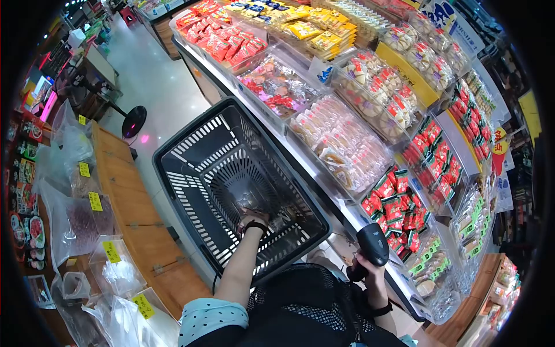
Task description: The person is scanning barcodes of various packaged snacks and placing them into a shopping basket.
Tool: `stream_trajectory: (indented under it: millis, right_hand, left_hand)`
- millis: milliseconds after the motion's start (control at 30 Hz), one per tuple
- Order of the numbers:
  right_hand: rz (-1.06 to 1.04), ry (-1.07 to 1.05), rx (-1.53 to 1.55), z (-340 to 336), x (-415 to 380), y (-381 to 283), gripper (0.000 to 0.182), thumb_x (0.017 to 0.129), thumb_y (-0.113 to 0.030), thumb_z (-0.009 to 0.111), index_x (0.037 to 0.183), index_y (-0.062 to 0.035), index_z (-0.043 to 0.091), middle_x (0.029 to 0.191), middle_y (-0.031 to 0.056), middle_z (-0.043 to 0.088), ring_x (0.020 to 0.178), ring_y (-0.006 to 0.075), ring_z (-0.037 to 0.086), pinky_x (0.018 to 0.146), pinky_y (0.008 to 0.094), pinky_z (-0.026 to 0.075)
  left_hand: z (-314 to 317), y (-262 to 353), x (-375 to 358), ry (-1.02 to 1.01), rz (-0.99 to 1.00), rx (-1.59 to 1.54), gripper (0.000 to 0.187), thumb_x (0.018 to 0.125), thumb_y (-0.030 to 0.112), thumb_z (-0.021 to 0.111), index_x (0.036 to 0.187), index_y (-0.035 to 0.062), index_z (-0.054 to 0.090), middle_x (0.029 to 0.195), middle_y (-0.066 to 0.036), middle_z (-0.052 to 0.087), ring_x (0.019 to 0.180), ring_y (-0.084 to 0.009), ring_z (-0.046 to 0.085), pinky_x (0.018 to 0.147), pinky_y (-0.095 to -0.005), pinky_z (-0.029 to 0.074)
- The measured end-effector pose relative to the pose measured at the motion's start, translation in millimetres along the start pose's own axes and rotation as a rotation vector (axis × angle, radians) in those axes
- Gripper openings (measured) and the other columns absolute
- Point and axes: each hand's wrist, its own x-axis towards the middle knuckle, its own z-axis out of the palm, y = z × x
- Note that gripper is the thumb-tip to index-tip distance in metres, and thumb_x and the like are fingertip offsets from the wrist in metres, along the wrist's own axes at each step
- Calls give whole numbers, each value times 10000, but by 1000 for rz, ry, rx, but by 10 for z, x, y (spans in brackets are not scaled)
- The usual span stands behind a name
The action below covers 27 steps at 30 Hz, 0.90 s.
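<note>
Black plastic shopping basket (231,173), empty, tilted toward the camera, held in the aisle just beside the snack shelf (324,168). Left hand (252,218) reaches inside it, fingers closed on something at the basket's floor or handle; cannot tell which. Right hand (365,267) wrapped around a black handheld barcode scanner (371,246), pointed at red-and-green packets (399,205). Bagged goods on wooden counter (133,208) left.

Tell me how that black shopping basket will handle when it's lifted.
The black shopping basket looks empty and its walls are slotted, so it is probably light. The moulded plastic should stay stiff. The left hand grips one edge only, so it may tilt.
</note>
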Motion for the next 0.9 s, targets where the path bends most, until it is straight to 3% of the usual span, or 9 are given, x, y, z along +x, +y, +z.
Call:
stream_trajectory:
  millis: [133,200,300,333,400,500,633,733,900]
  right_hand:
    - [62,79,24,242,48,30,176,712,-23,655,867,-5,572,724,41,569,557,125,553,507,251,439]
    - [8,86,1,362,75,96,167,715,-32,656,859,-6,575,722,43,570,549,122,547,511,252,440]
    - [43,59,-99,509,164,135,150,708,-30,666,827,-16,575,694,39,576,539,120,546,511,250,440]
    - [69,47,-166,535,193,161,145,705,-27,668,816,-19,575,683,36,579,537,119,548,512,249,441]
    - [68,13,-205,615,219,167,166,705,-18,672,833,-19,566,668,33,580,542,118,554,511,253,444]
    - [34,-97,-279,728,248,152,344,689,-20,708,989,-15,541,791,54,610,672,132,597,614,281,488]
    - [-134,-250,-342,910,220,89,674,651,-31,739,1234,-10,403,1111,95,556,1033,170,535,891,320,422]
    - [-412,-418,-393,919,266,82,690,652,-24,730,1249,-3,384,1107,102,559,1028,175,540,885,320,425]
    - [-295,-503,-214,864,174,-95,711,650,-7,723,1265,-16,367,1095,104,563,986,164,555,860,321,437]
  left_hand:
    - [-510,33,-518,61,-203,-299,937,788,556,466,1383,27,-27,1294,-305,344,1110,-397,469,838,-559,412]
    - [-704,-48,-654,51,-148,-260,1055,748,595,493,1353,-23,-112,1192,-298,459,1087,-392,492,881,-519,401]
    - [-569,-294,-109,234,80,-871,1084,716,588,527,1349,-53,-77,1110,-295,519,1066,-436,491,885,-522,389]
    - [-620,-415,154,189,326,-919,1024,709,568,534,1348,-64,46,1079,-245,553,1036,-381,528,858,-516,414]
    - [-1226,-642,-380,-316,419,-1421,846,757,503,515,1322,-29,178,1065,-186,566,996,-315,558,807,-487,459]
    - [-1635,-879,-1016,-424,939,-1750,645,838,368,451,1349,75,189,1249,-174,419,1036,-276,537,766,-445,497]
    - [-1721,-915,-1789,-441,1500,-2078,974,646,169,643,1406,117,37,1404,-182,212,1251,-281,334,958,-401,387]
    - [-1575,-828,-2158,-487,1505,-2233,1018,602,143,664,1406,116,40,1414,-185,182,1260,-284,318,976,-399,366]
    - [-1509,-655,-2449,-496,1430,-2243,1095,528,99,699,1405,114,44,1431,-191,131,1275,-290,291,1006,-396,331]
